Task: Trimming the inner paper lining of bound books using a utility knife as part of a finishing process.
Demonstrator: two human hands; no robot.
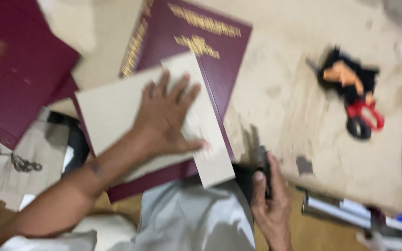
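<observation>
Board [117, 111] under flat left hand [166, 118]

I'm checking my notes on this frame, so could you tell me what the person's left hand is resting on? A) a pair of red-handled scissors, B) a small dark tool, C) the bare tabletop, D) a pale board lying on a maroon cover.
D: the left hand lies flat, fingers spread, on the pale board on top of the maroon cover; the scissors lie apart to the right, and the right hand grips the dark tool.
</observation>
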